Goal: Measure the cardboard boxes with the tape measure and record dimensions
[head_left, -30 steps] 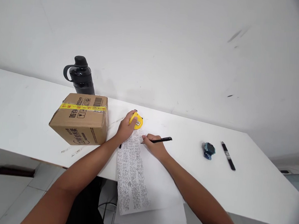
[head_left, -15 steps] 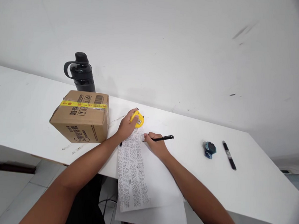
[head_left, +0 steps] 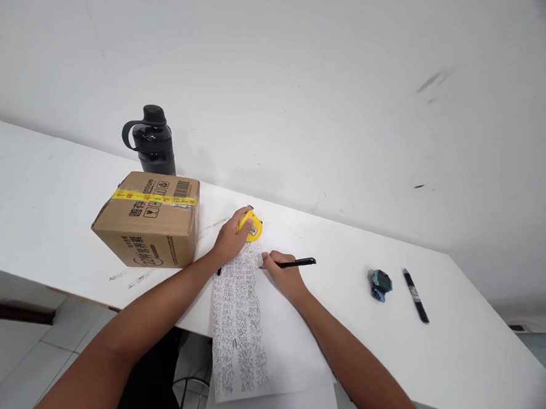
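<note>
My left hand [head_left: 230,238] is closed around a yellow tape measure [head_left: 252,226] at the top edge of a sheet of paper [head_left: 265,327] whose left half is covered in dense handwriting. My right hand [head_left: 283,273] grips a black pen [head_left: 297,263], its tip touching the paper just right of the writing. The sheet lies on a white table [head_left: 36,208] and hangs over its near edge, with a second sheet beneath it.
A taped cardboard box [head_left: 149,228] stands left of my left hand, with a black bottle [head_left: 152,140] behind it by the wall. To the right lie a small blue watch [head_left: 381,284] and a black marker [head_left: 415,295].
Both hands stay in place on the tape measure and pen. Only the camera has shifted slightly.
</note>
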### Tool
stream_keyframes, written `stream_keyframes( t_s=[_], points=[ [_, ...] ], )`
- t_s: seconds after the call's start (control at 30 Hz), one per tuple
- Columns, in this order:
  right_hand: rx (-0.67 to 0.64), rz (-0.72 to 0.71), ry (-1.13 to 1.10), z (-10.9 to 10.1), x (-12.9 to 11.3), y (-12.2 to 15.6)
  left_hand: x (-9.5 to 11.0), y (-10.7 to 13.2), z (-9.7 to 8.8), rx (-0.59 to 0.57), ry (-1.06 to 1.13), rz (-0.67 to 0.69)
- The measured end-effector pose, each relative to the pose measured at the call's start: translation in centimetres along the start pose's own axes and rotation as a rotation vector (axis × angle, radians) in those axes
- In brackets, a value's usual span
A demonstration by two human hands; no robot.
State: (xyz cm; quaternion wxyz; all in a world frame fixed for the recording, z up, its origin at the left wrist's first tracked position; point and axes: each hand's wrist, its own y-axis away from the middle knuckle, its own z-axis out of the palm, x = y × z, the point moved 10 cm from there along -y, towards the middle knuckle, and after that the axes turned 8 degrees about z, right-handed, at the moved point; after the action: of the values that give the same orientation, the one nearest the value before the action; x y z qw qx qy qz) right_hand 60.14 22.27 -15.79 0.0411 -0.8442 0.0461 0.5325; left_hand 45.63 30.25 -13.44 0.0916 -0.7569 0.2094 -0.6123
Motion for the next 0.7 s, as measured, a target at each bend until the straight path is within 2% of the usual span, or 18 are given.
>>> stream_keyframes(
  t_s=[0.33,0.43,0.6,0.7],
  points=[
    [-0.003,-0.003,-0.041,0.05,0.39,-0.16,0.18,0.01,0.02,-0.005,-0.009,-0.003],
    [-0.044,0.006,-0.031,0.45,0.47,-0.11,0.23,0.00,0.03,-0.007,-0.013,0.001],
    [0.045,0.035,-0.080,-0.43,0.69,-0.21,0.16,-0.02,-0.06,-0.003,-0.029,0.005],
    [0.009,0.046,-0.071,-0.05,0.82,-0.35,0.15,-0.02,0.01,-0.015,-0.041,0.009]
  ],
)
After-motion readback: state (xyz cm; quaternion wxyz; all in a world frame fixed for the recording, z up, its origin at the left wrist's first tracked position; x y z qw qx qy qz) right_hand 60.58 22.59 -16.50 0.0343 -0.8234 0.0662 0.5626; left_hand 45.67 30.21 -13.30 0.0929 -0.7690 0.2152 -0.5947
